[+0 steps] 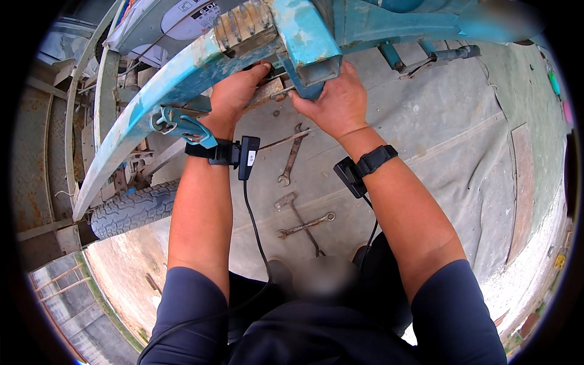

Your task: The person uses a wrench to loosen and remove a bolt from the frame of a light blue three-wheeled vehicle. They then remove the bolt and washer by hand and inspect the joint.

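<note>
My left hand (233,96) reaches under a worn blue metal frame (176,76). Its thumb and fingertips close together on a dark spot beside a rusty bracket (265,91); what they pinch is hidden. My right hand (338,102) is around the lower end of a hollow blue square tube (310,45). The thumb lies at the tube's left side, near a thin metal rod or bolt (281,93), and the other fingers are out of sight behind the tube. Rusty coil-like ribs (245,25) sit on top of the frame.
Below my hands, an open-ended wrench (292,157), a hammer (285,201) and a combination wrench (307,225) lie on a grey ground sheet (438,176). A tyre (137,208) is at the left. Cables hang from black wrist-strapped devices (244,157).
</note>
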Tool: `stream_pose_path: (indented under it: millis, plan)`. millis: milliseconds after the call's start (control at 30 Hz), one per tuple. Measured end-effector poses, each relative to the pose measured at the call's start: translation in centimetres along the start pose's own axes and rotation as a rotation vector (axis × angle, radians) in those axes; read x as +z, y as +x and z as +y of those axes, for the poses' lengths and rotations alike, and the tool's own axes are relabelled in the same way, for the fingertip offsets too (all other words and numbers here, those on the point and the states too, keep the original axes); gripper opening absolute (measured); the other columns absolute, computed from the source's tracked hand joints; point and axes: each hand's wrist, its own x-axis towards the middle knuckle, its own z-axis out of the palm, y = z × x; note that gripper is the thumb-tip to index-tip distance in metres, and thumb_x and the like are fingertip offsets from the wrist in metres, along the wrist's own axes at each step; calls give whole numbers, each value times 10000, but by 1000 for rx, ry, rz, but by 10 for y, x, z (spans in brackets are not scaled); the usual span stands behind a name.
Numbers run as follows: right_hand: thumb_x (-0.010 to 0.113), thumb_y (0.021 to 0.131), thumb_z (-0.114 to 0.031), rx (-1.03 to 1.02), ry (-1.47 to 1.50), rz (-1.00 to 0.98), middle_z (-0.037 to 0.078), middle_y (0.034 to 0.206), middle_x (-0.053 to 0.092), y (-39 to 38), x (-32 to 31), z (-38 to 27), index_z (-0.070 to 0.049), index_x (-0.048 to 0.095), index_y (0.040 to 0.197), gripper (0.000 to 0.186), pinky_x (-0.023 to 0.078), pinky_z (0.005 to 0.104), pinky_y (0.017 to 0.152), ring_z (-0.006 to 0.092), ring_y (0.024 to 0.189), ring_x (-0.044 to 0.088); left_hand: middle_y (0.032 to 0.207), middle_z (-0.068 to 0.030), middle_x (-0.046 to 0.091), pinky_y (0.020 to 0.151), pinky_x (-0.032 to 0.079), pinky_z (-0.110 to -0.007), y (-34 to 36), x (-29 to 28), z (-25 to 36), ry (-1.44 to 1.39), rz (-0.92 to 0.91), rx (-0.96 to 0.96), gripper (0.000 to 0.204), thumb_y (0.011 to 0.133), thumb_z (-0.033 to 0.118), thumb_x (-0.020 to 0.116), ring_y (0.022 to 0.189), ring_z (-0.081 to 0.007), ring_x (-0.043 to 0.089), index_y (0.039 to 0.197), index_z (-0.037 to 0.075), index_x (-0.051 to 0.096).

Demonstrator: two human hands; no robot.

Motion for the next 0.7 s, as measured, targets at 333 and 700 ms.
stream_pose_path:
  millis: [333,700]
  plan:
    - [889,687,-379,-8,-11,4,38,1269,709,0,1,1,-171,729,1198,574,540,443,1053,362,1298,601,1096,-46,746,867,524,-290,-11,3,28,-105,-127,-177,316,1036,313,670,928,-144,673,1204,60,754]
    - [885,689,-383,-9,-9,3,40,1264,710,0,2,2,-167,727,1202,579,535,447,1061,368,1291,602,1075,-47,753,846,517,-293,-26,11,44,97,-111,-19,361,1046,360,675,918,-133,659,1197,39,748]
